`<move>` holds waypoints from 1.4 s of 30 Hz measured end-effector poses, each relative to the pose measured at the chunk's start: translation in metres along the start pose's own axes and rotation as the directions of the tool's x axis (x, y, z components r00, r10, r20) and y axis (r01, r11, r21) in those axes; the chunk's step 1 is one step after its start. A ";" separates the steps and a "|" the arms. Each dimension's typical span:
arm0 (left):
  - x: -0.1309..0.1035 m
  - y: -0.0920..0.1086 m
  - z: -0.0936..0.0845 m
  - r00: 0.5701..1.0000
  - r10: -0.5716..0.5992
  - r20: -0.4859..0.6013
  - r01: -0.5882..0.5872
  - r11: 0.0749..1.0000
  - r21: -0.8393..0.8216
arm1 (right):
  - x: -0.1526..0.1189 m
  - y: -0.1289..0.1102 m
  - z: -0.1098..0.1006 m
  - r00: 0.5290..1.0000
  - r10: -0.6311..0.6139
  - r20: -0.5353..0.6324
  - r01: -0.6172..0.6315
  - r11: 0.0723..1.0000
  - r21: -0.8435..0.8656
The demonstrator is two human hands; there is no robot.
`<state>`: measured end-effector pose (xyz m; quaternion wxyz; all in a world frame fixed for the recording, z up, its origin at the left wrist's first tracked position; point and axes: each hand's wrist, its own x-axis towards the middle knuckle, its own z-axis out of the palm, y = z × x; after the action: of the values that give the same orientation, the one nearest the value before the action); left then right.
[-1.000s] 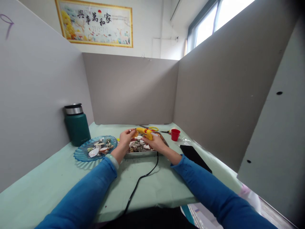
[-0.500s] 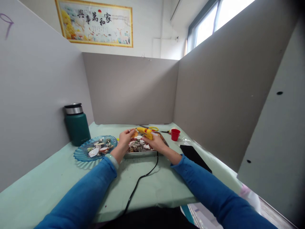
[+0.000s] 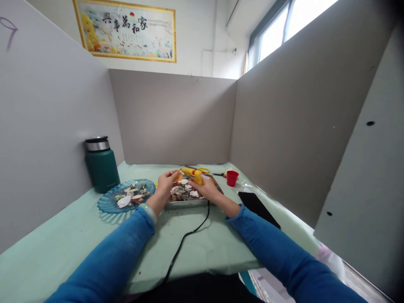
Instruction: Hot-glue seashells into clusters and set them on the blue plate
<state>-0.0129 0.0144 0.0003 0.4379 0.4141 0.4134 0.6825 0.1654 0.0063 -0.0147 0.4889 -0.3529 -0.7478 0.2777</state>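
My right hand (image 3: pixel 204 187) is wrapped round the handle of a yellow hot glue gun (image 3: pixel 192 174), whose nozzle points left. Between the fingers of my left hand (image 3: pixel 165 185) is an orange shell (image 3: pixel 179 177), close to the nozzle; whether the two touch I cannot tell. Below both hands a metal tray (image 3: pixel 186 204) holds many shells and small stones. A black cord (image 3: pixel 186 236) runs from beneath my right hand down over the front edge of the table.
A blue glass plate (image 3: pixel 107 205) of shells stands left, with a green bottle (image 3: pixel 102 168) behind it. To the right are a red cup (image 3: pixel 232 178) and a black flat slab (image 3: pixel 259 209). Yellow-handled scissors (image 3: pixel 203 170) lie behind the tray. Grey partitions (image 3: pixel 173 118) enclose the table.
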 end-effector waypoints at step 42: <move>0.000 0.000 0.000 0.999 -0.010 0.046 0.009 1.000 0.024 | -0.002 -0.004 0.002 1.000 0.005 0.007 -0.005 1.000 -0.009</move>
<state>-0.0127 0.0141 -0.0001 0.4457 0.4331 0.4133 0.6655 0.1632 0.0021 -0.0132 0.4842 -0.3560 -0.7498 0.2769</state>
